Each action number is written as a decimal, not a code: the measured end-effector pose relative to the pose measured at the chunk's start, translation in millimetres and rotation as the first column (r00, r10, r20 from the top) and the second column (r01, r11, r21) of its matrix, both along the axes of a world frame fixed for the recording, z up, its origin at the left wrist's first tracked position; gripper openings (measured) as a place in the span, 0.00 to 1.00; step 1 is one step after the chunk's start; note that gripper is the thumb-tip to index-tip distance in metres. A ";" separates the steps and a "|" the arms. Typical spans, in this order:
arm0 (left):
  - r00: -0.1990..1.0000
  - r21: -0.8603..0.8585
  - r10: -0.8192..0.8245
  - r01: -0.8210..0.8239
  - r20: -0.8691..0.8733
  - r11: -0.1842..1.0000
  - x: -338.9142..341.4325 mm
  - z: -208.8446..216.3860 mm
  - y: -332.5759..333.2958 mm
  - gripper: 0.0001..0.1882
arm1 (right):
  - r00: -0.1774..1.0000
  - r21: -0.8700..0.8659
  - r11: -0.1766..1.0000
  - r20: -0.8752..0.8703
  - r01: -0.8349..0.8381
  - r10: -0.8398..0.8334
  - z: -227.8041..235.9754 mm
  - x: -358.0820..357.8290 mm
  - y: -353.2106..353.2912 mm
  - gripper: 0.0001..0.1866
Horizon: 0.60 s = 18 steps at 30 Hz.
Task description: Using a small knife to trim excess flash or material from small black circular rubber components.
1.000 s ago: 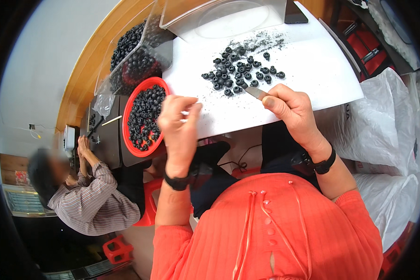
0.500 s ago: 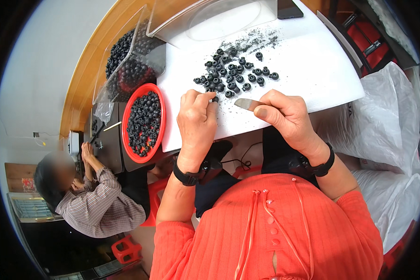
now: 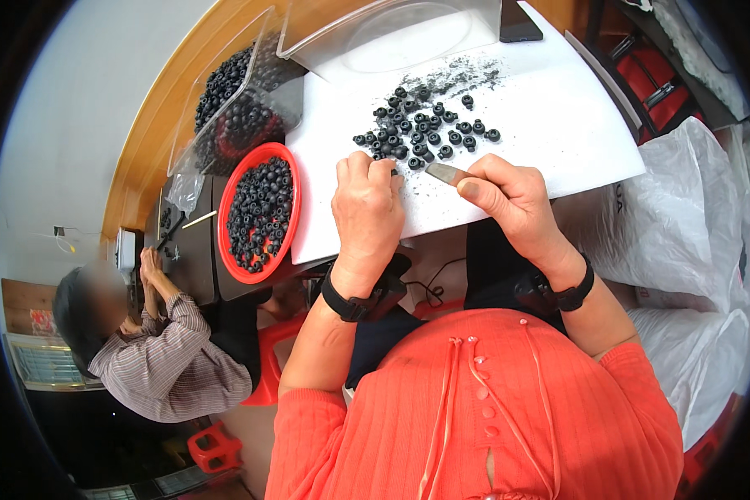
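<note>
Her left hand (image 3: 367,208) lies knuckles-up on the white sheet (image 3: 550,125), fingers curled at the near edge of the small black rings (image 3: 421,133); the right hand (image 3: 508,196) pinches a small blade (image 3: 443,172) just beside them, the red bowl (image 3: 258,208) further left

The small black ring parts (image 3: 425,133) look like matt rubber, with dusty black crumbs toward the far edge of the smooth white sheet (image 3: 550,125) covering the desk. The blade (image 3: 447,173) in the right hand (image 3: 508,200) is dull grey metal. The red bowl (image 3: 229,208) is glossy plastic; the clear tray (image 3: 392,33) is shiny plastic.
</note>
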State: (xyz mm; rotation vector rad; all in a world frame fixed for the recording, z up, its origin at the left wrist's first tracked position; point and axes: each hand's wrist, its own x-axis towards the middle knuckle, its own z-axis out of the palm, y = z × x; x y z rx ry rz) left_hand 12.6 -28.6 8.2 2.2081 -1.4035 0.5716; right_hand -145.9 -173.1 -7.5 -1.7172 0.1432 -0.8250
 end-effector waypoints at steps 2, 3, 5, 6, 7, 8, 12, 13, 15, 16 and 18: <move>0.998 -0.086 -0.056 0.053 -0.038 0.995 0.1 1.4 3.6 0.09 | 1.000 -0.003 1.000 0.009 0.001 -0.001 0.6 0.6 0.9 0.15; 0.998 -0.092 -0.057 0.053 -0.038 0.994 -1.7 3.1 6.7 0.09 | 1.000 -0.001 1.000 0.018 0.004 -0.004 0.8 0.7 1.0 0.16; 0.996 -0.112 -0.077 0.071 -0.050 0.991 -8.5 7.2 16.2 0.09 | 1.000 -0.007 1.000 0.019 0.009 -0.009 0.5 1.2 1.6 0.16; 0.996 -0.121 -0.077 0.071 -0.049 0.990 -9.6 4.4 20.1 0.09 | 1.000 -0.006 1.000 0.021 0.014 -0.014 0.4 1.4 1.9 0.16; 0.997 -0.080 -0.073 0.071 -0.027 0.994 -9.3 -1.9 24.2 0.10 | 1.000 -0.016 1.000 0.021 0.015 -0.014 0.3 1.4 1.8 0.16; 0.998 -0.041 -0.067 0.066 -0.004 0.997 -9.5 -5.6 27.7 0.10 | 1.000 0.019 1.000 0.004 -0.002 0.002 0.4 1.5 1.8 0.17; 0.993 -0.156 -0.115 0.109 -0.035 0.982 -7.6 -9.5 32.9 0.10 | 0.999 0.102 0.994 -0.024 -0.045 0.048 -2.3 1.3 0.4 0.18; 0.993 -0.170 -0.115 0.107 -0.036 0.979 -6.2 -10.7 33.4 0.10 | 0.998 0.087 0.995 -0.027 -0.045 0.048 -1.9 0.8 0.4 0.18; 0.981 -0.216 -0.121 0.087 -0.150 0.973 -2.6 -14.6 33.0 0.08 | 0.996 0.194 0.978 -0.033 -0.078 0.086 -1.6 0.0 0.1 0.18; 0.980 -0.230 -0.125 0.087 -0.153 0.969 -1.0 -16.3 32.9 0.08 | 0.996 0.180 0.981 -0.038 -0.075 0.084 -2.4 0.5 -0.9 0.18; 0.952 -0.292 -0.136 0.052 -0.274 0.955 2.2 -20.9 33.4 0.06 | 0.992 0.237 0.967 -0.063 -0.092 0.110 -4.6 2.2 -4.0 0.19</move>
